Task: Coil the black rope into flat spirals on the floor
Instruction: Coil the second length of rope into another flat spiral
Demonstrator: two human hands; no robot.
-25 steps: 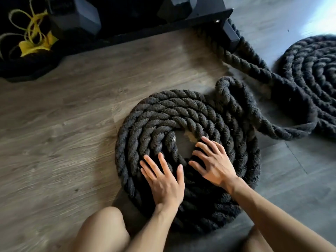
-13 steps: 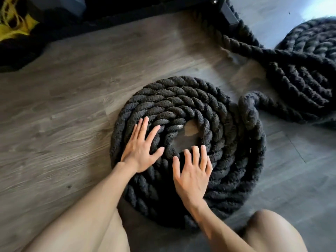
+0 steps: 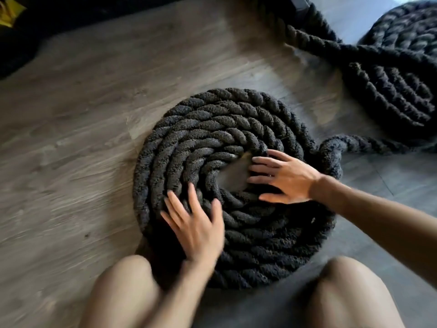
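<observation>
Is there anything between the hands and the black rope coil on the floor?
Nothing visible. The left hand and the right hand both lie flat on the thick black twisted rope coil, fingers spread, with no object between them and it.

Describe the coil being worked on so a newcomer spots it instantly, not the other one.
On the grey wood-plank floor, look centre frame, between the person's knees. The round flat spiral of thick black twisted rope has both hands pressed on it and a bare gap at its middle; the other black coil lies untouched at top right.

Fuzzy, matt twisted-fibre black rope [image 3: 212, 129] on matt wood-grain floor [image 3: 71, 138].
</observation>
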